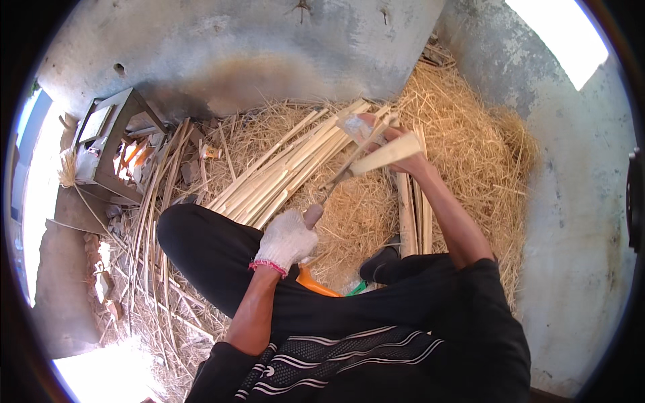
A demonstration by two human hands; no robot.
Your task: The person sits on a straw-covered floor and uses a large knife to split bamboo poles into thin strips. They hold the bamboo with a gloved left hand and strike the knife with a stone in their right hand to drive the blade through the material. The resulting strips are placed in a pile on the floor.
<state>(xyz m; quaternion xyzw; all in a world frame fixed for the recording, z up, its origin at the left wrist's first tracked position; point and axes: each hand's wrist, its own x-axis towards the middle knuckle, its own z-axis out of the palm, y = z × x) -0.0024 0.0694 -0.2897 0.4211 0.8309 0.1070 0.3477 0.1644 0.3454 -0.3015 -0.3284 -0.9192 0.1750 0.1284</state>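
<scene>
My left hand (pixel 287 238), in a white knit glove with a pink cuff, is closed around the handle of a knife (pixel 313 215). Its thin blade points up and to the right, meeting a pale split bamboo strip (pixel 384 156). My right hand (pixel 405 160) is closed on this strip, whose wide end tilts up toward me. Another narrow length crosses behind it; I cannot tell whether it is bamboo or part of the blade. Clear plastic or a pale wrap shows by the right fingers. Beyond my hands lies a bundle of split bamboo strips (pixel 285 171).
Shavings (pixel 463 127) cover the floor and heap up at the right wall. A bamboo pole (pixel 406 215) lies beside my foot. At the left stand a wooden stool-like frame (pixel 111 144) and long thin strips (pixel 158 195). Orange and green items (pixel 316 283) lie under my legs.
</scene>
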